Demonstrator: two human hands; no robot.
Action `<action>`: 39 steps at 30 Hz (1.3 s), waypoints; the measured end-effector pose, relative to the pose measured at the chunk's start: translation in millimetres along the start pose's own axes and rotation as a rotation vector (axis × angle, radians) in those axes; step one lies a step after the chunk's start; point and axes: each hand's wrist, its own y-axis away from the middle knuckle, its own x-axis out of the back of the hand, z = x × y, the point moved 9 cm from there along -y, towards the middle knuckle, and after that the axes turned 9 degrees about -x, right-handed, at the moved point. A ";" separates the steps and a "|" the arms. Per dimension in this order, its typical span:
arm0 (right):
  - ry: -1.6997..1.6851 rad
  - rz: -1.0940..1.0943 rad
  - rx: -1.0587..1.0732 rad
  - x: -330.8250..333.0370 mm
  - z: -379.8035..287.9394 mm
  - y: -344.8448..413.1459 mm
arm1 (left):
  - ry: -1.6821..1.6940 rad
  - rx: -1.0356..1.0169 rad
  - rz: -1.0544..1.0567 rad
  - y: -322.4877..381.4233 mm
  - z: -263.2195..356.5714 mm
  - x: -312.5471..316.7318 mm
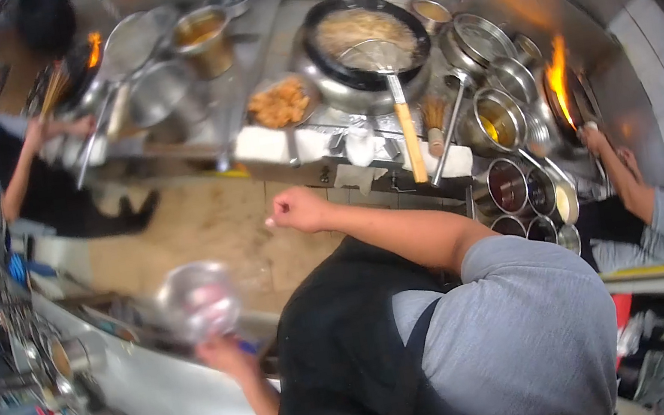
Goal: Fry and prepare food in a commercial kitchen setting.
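Observation:
My left hand [224,349] grips the near rim of a shiny round bowl [198,300], blurred by motion. Pinkish and pale contents show in the bowl, but they are too smeared to identify. Beneath the bowl are the tiled floor and the end of a steel counter [159,391]. My right hand [300,209] is held out in front of my apron with its fingers curled, and nothing shows in it. It hangs over the floor, short of the stove's front edge, where folded white cloths [281,142] lie.
On the range, a black wok [310,35] of bubbling oil bears a wire skimmer [410,143]. Fried pieces [283,102] fill a dish beside it. Metal pots [497,119] crowd the right. Flames [558,83] rise near one co-worker [645,210]; another [25,165] works at far left.

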 end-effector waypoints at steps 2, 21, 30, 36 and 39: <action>-0.016 0.063 -0.004 22.4 3.4 14.8 | 0.052 0.113 -0.284 -7.2 -21.6 -76.0; -0.443 0.567 -0.041 218.2 118.4 64.1 | 0.091 0.241 -0.882 99.8 32.4 -402.4; -0.566 0.512 -0.082 251.8 134.8 64.1 | 0.144 0.237 -0.877 122.2 47.4 -441.8; -0.286 0.566 0.052 255.9 86.1 59.8 | 0.108 0.344 -0.975 123.6 48.7 -453.4; 0.390 0.466 0.142 230.7 32.4 39.9 | 0.085 0.361 -1.072 122.4 48.4 -453.9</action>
